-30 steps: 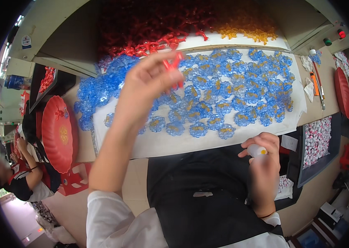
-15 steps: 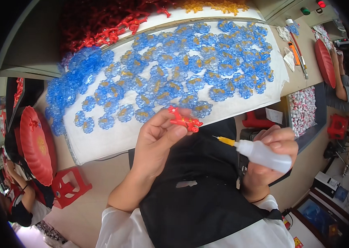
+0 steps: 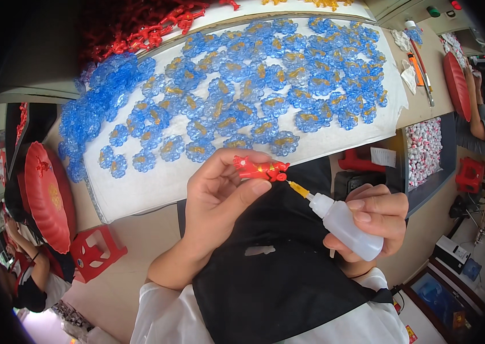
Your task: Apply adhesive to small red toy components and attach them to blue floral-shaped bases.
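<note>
Red plastic piece [image 3: 260, 169], small and moulded w/ a yellow streak, pinched between thumb and fingertips of our left hand [image 3: 219, 200], held over our black apron [image 3: 277, 275] just below the table edge. Our right hand [image 3: 377, 221] is wrapped shut round a white squeeze bottle [image 3: 345, 225]; its yellow nozzle tip sits just beside the piece's right end, touching or nearly so — we cannot tell which. We judge the piece very light, stiff and probably a bit brittle at its thin prongs, so best held by its thicker middle, as here, w/ the end left free for the nozzle. Bottle looks soft-walled: a light squeeze should do, gripped mid-body. Behind, a white sheet [image 3: 156, 186] carries rows of blue translucent flower-shaped pieces [image 3: 242, 103], many w/ yellow centres; more red pieces [image 3: 150, 28] heaped at the far edge. Other people sit at far left and right
</note>
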Available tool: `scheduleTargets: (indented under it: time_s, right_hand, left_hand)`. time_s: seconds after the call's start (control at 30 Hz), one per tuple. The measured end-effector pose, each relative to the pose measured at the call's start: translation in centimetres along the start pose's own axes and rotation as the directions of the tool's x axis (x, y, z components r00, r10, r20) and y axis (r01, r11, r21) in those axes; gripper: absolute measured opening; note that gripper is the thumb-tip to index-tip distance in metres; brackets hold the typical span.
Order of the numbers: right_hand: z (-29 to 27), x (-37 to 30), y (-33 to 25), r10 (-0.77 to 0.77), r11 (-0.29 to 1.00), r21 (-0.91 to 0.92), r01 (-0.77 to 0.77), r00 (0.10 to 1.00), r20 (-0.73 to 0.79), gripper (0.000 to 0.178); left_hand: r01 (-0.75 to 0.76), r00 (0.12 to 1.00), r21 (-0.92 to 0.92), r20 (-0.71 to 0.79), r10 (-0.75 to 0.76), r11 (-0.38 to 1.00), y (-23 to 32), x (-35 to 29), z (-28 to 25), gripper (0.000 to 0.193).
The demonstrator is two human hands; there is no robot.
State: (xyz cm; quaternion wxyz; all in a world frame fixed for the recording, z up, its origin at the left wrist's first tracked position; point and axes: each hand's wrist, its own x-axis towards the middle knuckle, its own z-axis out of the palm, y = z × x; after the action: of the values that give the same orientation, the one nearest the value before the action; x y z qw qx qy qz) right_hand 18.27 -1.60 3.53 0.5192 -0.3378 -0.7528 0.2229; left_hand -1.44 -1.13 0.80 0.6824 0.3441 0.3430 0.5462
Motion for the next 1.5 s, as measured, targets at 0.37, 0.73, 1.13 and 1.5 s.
scheduleTargets:
  time_s: [0.37, 0.73, 1.13, 1.5]
  right_hand:
    - [0.0, -0.13, -0.45, 0.064, 0.997, 0.038, -0.064, 0.998, -0.007, 0.05]
    - [0.18, -0.12, -0.11, -0.002, 1.0, 0.007, 0.002, 0.999, -0.051, 0.042]
    - [-0.16, -0.11, 0.18, -0.022, 0.998, -0.065, 0.022, 1.0, 0.0, 0.043]
    - [0.18, -0.23, 0.31, 0.024, 1.0, 0.021, -0.023, 0.999, -0.03, 0.044]
  left_hand:
    - [-0.008, 1.0, 0.012, -0.001, 0.008, 1.0, -0.15, 0.1, 0.01, 0.025]
    - [0.088, 0.991, -0.053, -0.1, -0.093, 0.995, -0.01, 0.04, 0.59, 0.029]
    - [0.193, 0.973, -0.187, -0.092, -0.213, 0.963, -0.17, 0.23, 0.48, 0.031]
    - [0.239, 0.962, -0.152, -0.099, -0.255, 0.959, -0.21, 0.18, 0.46, 0.032]
